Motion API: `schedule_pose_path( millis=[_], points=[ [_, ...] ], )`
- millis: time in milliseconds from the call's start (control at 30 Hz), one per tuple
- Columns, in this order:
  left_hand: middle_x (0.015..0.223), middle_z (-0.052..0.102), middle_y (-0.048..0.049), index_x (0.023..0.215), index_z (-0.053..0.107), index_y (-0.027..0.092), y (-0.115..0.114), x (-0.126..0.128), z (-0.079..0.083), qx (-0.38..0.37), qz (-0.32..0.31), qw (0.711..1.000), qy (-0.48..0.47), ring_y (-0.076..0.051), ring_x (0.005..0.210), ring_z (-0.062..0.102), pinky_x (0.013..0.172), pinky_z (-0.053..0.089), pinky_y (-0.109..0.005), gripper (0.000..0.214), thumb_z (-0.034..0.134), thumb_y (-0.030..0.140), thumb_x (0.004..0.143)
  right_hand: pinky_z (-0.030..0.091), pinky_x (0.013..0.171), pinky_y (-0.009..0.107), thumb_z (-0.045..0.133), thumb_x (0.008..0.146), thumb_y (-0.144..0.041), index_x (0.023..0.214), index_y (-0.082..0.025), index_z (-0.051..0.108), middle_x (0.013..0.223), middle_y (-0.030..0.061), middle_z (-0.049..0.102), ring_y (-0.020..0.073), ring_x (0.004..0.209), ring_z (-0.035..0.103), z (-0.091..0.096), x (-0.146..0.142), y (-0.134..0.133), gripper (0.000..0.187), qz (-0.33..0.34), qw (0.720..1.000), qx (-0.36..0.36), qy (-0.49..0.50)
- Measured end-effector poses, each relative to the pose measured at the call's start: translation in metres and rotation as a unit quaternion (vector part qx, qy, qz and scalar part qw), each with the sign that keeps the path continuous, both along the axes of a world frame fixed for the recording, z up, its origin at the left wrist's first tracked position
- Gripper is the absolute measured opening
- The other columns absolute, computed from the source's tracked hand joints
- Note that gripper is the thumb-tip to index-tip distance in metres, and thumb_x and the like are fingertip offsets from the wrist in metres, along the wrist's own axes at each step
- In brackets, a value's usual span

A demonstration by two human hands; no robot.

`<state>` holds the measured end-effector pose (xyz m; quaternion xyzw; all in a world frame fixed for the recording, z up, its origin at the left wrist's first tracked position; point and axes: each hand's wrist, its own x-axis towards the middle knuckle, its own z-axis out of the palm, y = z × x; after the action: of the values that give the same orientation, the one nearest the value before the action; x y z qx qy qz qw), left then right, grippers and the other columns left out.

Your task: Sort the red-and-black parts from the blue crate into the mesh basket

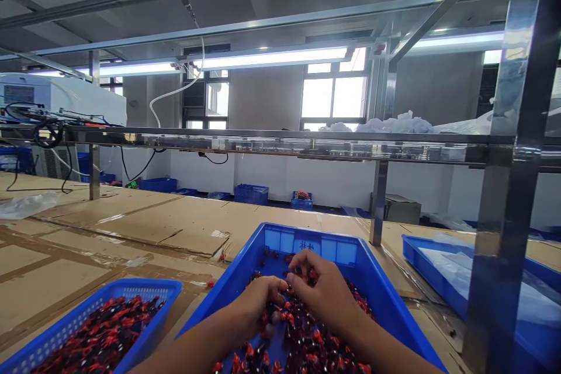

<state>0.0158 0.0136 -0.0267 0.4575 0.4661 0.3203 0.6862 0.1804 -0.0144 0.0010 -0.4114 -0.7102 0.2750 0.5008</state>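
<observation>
A deep blue plastic bin (390, 298) stands in front of me, with many small shiny red-and-black pieces (313, 342) spread over its floor. Both hands are inside it, close together near the middle. My right hand (326, 289) is curled, thumb and forefinger bent towards each other, with small red-and-black pieces showing between them. My left hand (258, 301) is just to the left, its thumb pointing at the right thumb. The left fingers are curled under and partly blurred, so what they hold is hidden.
A blue perforated basket (169, 295) full of similar pieces sits at the left. On the right, another blue bin (438, 269) holds white plastic sheeting behind a metal post (499, 216). A metal rail (272, 143) crosses above the cardboard-covered table (162, 222).
</observation>
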Motion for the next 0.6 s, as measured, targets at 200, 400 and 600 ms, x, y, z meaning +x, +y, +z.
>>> schedule_pose_path(
  millis=[200,400,600],
  points=[
    [0.072,0.059,-0.0009,0.116,0.048,0.021,-0.007,0.002,0.005,0.043,-0.063,0.997,-0.012,-0.007,0.041,0.034,0.038,0.019,-0.016,0.046,0.056,0.05,0.082,0.016,0.027,0.019,0.043,0.087,-0.053,0.074,-0.02,0.052,0.048,-0.0082,0.042,0.0062,0.031,0.022,-0.005,0.009,0.015,0.037,0.089,0.965,-0.21,0.129],
    [0.052,0.039,0.0093,0.135,0.036,0.025,-0.005,-0.002,0.008,0.136,-0.054,0.989,-0.022,-0.008,0.037,0.027,0.035,0.016,-0.016,0.076,0.04,0.077,0.08,0.018,0.029,0.017,0.065,0.079,-0.049,0.094,-0.018,0.067,0.053,-0.0083,0.05,0.0041,0.032,0.028,-0.009,0.007,0.017,0.034,0.126,0.965,-0.208,0.1],
    [0.054,0.033,0.011,0.137,0.036,0.026,-0.012,0.0,0.009,0.171,-0.056,0.983,-0.047,-0.005,0.039,0.02,0.039,0.017,-0.017,0.078,0.044,0.077,0.079,0.044,0.061,0.024,0.074,0.072,-0.03,0.086,-0.018,0.075,0.065,-0.0025,0.065,0.0121,0.06,0.055,-0.011,-0.006,0.006,0.018,0.152,0.975,-0.147,0.073]
  ],
)
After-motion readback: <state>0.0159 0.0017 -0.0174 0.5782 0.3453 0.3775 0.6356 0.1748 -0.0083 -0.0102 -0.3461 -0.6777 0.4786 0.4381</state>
